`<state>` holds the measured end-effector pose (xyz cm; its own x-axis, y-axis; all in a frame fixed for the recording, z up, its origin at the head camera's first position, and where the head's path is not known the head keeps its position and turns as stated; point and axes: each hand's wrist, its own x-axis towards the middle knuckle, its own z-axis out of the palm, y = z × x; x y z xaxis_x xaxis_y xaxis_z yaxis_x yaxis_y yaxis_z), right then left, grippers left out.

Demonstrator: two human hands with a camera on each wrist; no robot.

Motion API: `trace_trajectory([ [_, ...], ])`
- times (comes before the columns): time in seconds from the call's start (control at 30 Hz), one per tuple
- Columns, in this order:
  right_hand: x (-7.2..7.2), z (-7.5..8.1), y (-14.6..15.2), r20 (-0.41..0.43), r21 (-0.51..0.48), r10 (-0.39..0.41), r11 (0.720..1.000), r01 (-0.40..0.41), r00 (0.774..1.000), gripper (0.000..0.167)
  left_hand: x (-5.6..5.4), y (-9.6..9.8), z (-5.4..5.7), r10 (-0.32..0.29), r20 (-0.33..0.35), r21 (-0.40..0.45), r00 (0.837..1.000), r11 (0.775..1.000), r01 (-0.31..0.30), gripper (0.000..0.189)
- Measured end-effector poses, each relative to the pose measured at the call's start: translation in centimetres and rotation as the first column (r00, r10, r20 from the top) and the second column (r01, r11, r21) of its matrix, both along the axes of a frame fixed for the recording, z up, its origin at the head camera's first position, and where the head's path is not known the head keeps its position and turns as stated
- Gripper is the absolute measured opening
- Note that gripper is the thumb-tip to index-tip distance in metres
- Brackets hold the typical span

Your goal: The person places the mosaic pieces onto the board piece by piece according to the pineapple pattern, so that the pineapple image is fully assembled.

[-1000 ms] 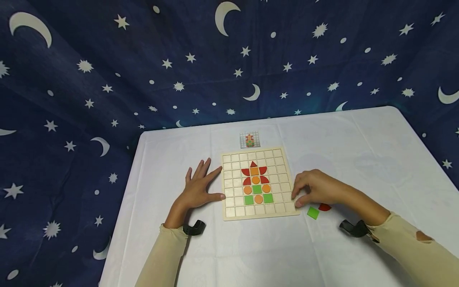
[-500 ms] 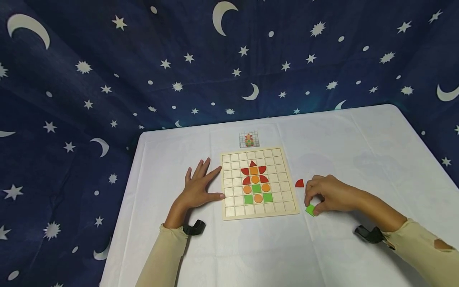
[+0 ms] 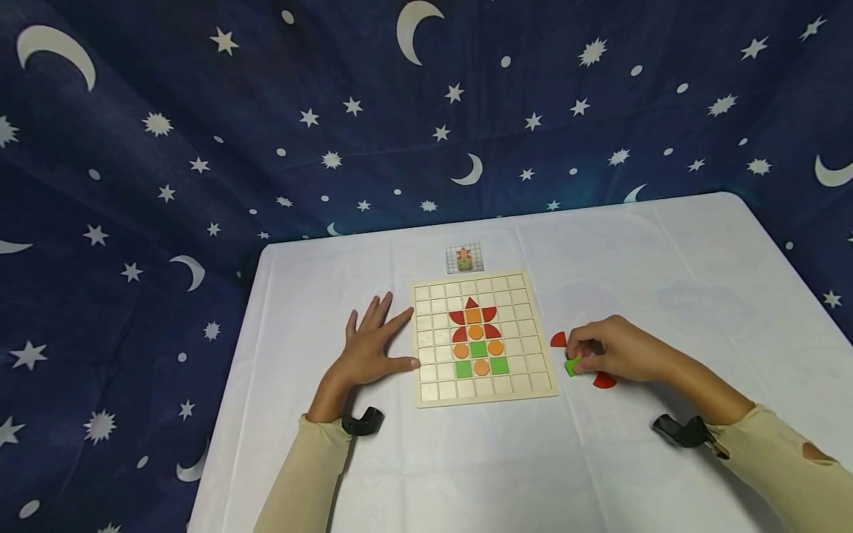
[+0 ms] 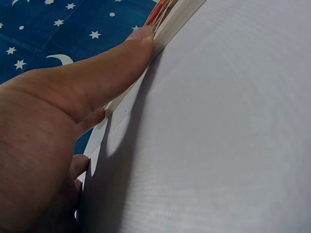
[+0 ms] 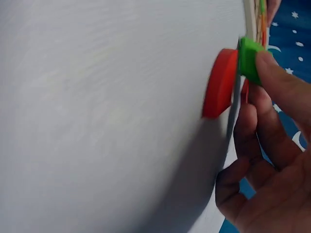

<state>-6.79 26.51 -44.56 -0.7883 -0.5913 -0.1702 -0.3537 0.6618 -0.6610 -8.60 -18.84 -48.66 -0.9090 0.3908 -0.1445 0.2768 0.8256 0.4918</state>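
My right hand [image 3: 616, 349] pinches a green square tile [image 3: 571, 366] between thumb and fingers, just right of the wooden grid board [image 3: 526, 344]. In the right wrist view the green tile [image 5: 249, 59] is tilted in front of a red quarter-circle tile [image 5: 221, 85]. On the cloth, one red quarter-circle [image 3: 558, 339] lies beyond the fingertips and another red quarter-circle [image 3: 605, 380] lies below the hand. My left hand [image 3: 372, 352] is spread out, its thumb and index finger touching the board's left edge. The left wrist view shows the thumb [image 4: 112, 68] against the board's side.
On the board, red, orange and green tiles form an upright figure topped by a red triangle [image 3: 472, 303]. A small picture card [image 3: 464, 258] with a similar figure lies behind the board. A white cloth [image 3: 480, 474] covers the table; a starry curtain [image 3: 373, 111] hangs behind.
My right hand let go of a red quarter-circle beside the board, moved to the green tile, pinched it and shifted it away from me. The left hand stays put.
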Motion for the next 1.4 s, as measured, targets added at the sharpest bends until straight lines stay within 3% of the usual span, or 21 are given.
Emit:
trace_trajectory([
  [0.13,0.0,-0.1,-0.7,0.005,-0.106,-0.078,0.991,0.078,0.997,0.018,0.0,0.0,0.0,0.001,0.0,0.003,1.0,1.0,-0.001,0.098],
  [0.3,0.2,0.0,-2.4,0.105,-0.215,-0.121,0.966,0.141,0.987,0.015,0.1,-0.1,0.0,0.002,0.004,0.009,1.0,1.0,-0.002,0.097],
  [0.5,0.5,0.0,-5.1,0.175,-0.224,-0.133,0.96,0.17,0.976,0.014,0.1,-0.1,0.0,0.004,0.007,0.012,1.0,1.0,-0.004,0.097],
  [0.93,1.4,-1.0,-10.2,0.128,-0.257,-0.087,0.959,0.118,0.988,0.013,0.1,0.0,0.2,-0.002,0.002,0.003,1.0,1.0,0.002,0.097],
  [1.17,1.8,-1.2,-12.1,0.087,-0.243,-0.113,0.961,0.131,0.99,0.013,0.1,0.1,0.5,-0.005,0.004,0.019,1.0,1.0,0.005,0.097],
  [1.4,2.3,-1.2,-13.1,0.02,-0.211,-0.08,0.974,0.082,0.997,0.012,0.1,0.0,0.4,-0.004,0.008,0.011,1.0,1.0,0.004,0.097],
])
